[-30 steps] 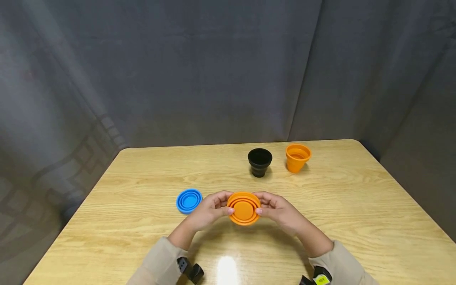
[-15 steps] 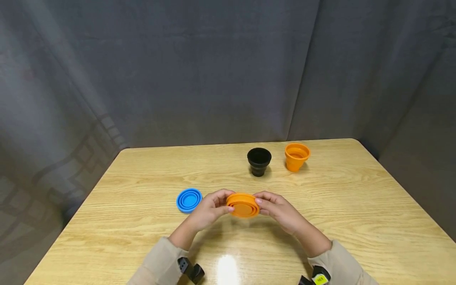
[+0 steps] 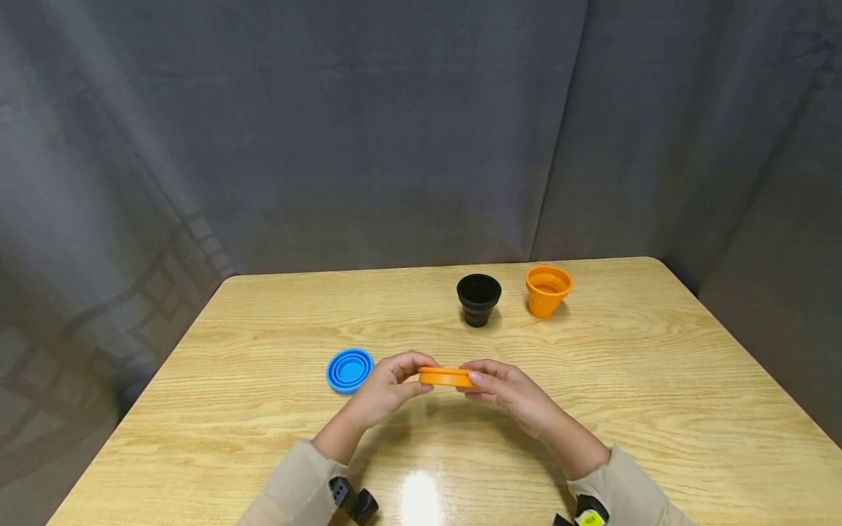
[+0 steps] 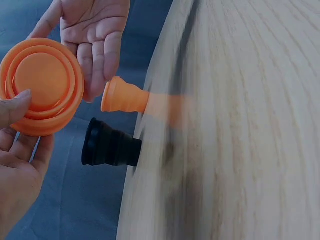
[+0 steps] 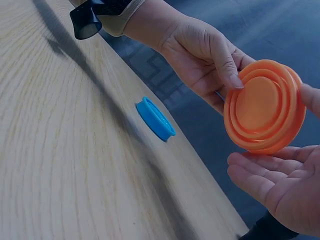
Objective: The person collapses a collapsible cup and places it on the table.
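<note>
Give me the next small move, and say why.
Probably push out the centre of the flat orange cup with the right hand; the left hand pinches its rim, its rings lie nested, and the black cup and taller orange cup stand extended.

Place: curtained-off work spot, room type unclear | grey curtain [image 3: 368, 131] fills upper frame | wood-grain table [image 3: 664, 380] spans lower frame

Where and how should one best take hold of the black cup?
The black cup is probably best gripped around its upper wall, just below the rim, coming from the person's left: it stands upright, flares toward the top, and the upright orange cup stands to its right.
</note>
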{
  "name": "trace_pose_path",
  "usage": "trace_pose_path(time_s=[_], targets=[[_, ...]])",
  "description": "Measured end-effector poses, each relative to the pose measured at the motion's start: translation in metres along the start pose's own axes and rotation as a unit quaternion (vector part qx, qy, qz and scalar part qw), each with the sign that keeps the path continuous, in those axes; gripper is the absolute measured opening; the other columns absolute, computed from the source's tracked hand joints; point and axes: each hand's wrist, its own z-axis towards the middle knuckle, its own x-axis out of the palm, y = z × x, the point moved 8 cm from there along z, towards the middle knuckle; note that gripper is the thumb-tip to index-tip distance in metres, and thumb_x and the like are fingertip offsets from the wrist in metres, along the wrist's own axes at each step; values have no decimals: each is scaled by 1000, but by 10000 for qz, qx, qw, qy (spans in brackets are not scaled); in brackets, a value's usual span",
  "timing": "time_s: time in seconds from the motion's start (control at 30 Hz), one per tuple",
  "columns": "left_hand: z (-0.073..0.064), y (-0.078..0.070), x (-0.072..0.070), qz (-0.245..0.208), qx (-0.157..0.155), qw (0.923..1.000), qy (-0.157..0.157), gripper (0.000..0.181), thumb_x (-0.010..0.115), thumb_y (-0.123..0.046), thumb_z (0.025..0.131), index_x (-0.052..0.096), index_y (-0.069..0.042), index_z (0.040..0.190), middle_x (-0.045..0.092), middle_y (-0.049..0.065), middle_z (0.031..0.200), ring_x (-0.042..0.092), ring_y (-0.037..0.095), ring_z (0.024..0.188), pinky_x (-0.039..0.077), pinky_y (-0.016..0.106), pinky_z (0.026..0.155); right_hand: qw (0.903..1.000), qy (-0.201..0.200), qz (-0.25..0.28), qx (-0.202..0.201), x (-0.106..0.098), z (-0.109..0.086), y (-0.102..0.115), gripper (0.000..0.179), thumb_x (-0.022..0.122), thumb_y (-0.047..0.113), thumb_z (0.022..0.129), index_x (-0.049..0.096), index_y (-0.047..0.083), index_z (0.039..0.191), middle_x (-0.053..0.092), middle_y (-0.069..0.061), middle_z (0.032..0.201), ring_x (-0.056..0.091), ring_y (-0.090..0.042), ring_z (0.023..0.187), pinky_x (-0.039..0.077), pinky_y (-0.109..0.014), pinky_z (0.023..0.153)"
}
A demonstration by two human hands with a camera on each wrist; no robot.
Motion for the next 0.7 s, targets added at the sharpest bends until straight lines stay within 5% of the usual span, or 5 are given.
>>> trace_pose_path(time_s=[0.33, 0.7], targets=[[1, -1, 6, 78, 36, 9995, 288, 20, 58, 3, 79, 59, -2, 98, 54, 5, 115, 45, 16, 110, 29, 31, 96, 9997, -214, 77, 3, 0, -4, -1, 56, 58, 17, 83, 33, -13, 123, 47, -24, 115, 52, -19, 94, 39, -38, 86], [1, 4, 9, -137, -202, 9979, 597, 49, 68, -2, 71, 50, -4, 117, 34, 7, 134, 35, 15, 119, 26, 27, 98, 9971, -606, 205, -412, -8, -2, 1, 64, 69, 9, 72, 36, -9, 124, 42, -26, 121, 49, -27, 105, 44, -29, 81]])
